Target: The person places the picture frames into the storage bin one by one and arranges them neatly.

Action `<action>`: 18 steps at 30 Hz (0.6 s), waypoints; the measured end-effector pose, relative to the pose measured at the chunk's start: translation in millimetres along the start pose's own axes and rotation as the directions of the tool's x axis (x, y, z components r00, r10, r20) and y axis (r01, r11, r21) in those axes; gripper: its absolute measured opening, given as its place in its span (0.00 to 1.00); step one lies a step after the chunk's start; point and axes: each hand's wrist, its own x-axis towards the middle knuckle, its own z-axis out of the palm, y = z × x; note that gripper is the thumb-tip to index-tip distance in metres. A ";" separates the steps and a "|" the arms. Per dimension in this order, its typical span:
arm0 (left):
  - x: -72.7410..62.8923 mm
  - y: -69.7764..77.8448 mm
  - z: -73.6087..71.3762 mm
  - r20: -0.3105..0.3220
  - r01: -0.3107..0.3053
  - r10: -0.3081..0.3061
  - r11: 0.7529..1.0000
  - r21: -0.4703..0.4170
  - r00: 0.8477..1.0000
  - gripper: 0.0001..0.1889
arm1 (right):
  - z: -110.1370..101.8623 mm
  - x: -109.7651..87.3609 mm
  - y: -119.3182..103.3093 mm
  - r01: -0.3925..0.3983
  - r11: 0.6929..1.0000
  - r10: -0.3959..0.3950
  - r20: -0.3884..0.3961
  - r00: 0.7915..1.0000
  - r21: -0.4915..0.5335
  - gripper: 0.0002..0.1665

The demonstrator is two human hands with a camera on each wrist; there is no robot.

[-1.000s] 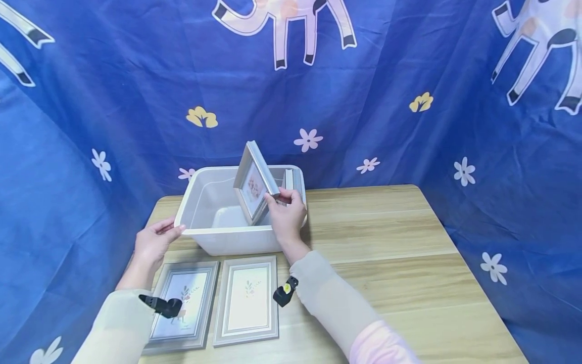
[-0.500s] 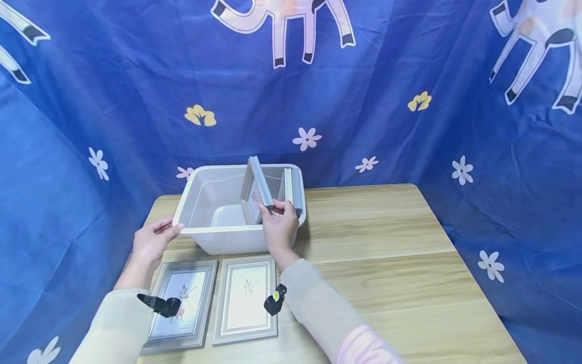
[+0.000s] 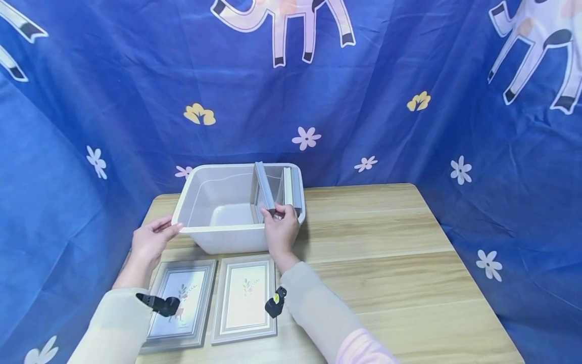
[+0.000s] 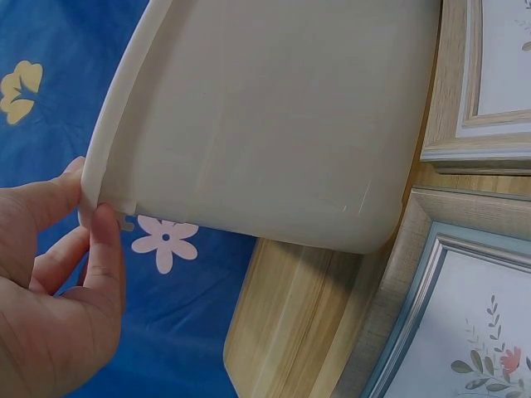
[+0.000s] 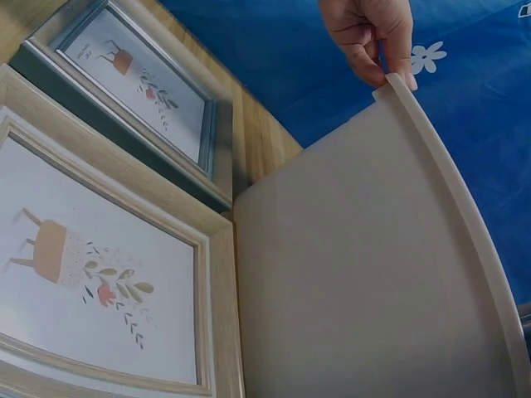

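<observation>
A white plastic bin [image 3: 227,239] stands toward the back of the table. My left hand [image 3: 147,245] pinches its rim at the front left corner; the left wrist view shows thumb and fingers on either side of the rim [image 4: 108,133]. Inside the bin, a grey picture frame [image 3: 265,188] stands on edge, leaning a little, and my right hand [image 3: 281,231] grips its near end over the front rim. To its right, more picture frames [image 3: 288,187] stand upright against the bin's right wall. The right wrist view shows my left hand [image 5: 373,33] but not my right.
Two picture frames lie face up in front of the bin: a grey-blue one [image 3: 200,308] on the left and a light wood-toned one [image 3: 218,303] beside it. A blue patterned curtain [image 3: 354,101] encloses the wooden table [image 3: 386,263] on the back and sides.
My right hand has lowered the picture frame into the bin and set it more upright, moving it closer to the others on the right. The left hand keeps its place on the rim.
</observation>
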 end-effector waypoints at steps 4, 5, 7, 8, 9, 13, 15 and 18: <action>-0.5 1.3 -0.6 0.003 -0.013 0.013 1.000 -0.017 1.000 0.32 | -1.8 1.5 0.6 0.017 1.000 -0.017 -0.018 1.000 -0.016 0.18; -0.6 1.6 -0.7 0.003 -0.015 0.015 1.000 -0.023 1.000 0.32 | -2.3 1.9 0.9 0.021 0.999 -0.022 -0.019 1.000 -0.030 0.18; -0.9 2.1 -0.8 0.001 -0.019 0.019 0.999 -0.042 1.000 0.32 | -3.4 2.5 1.2 0.024 0.998 -0.025 -0.016 1.000 -0.057 0.18; -1.0 2.4 -0.9 0.000 -0.019 0.019 0.998 -0.053 1.000 0.32 | -4.0 2.8 1.3 0.026 0.997 -0.027 -0.013 1.000 -0.070 0.18; -1.1 2.7 -0.8 0.000 -0.019 0.019 0.998 -0.064 1.000 0.31 | -4.6 3.2 1.4 0.029 0.997 -0.030 -0.009 1.000 -0.078 0.18; -1.2 3.4 -0.2 -0.003 -0.018 0.018 0.996 -0.086 1.000 0.31 | -6.6 4.1 0.8 0.030 0.996 -0.029 0.003 1.000 -0.085 0.18; -1.4 3.8 0.3 -0.001 -0.019 0.019 0.997 -0.077 1.000 0.31 | -7.4 4.4 0.2 0.028 0.996 -0.028 0.003 1.000 -0.088 0.18; -1.3 3.7 0.8 0.001 -0.020 0.020 0.998 -0.068 1.000 0.31 | -8.6 4.6 -0.3 0.026 0.993 -0.026 0.000 1.000 -0.117 0.18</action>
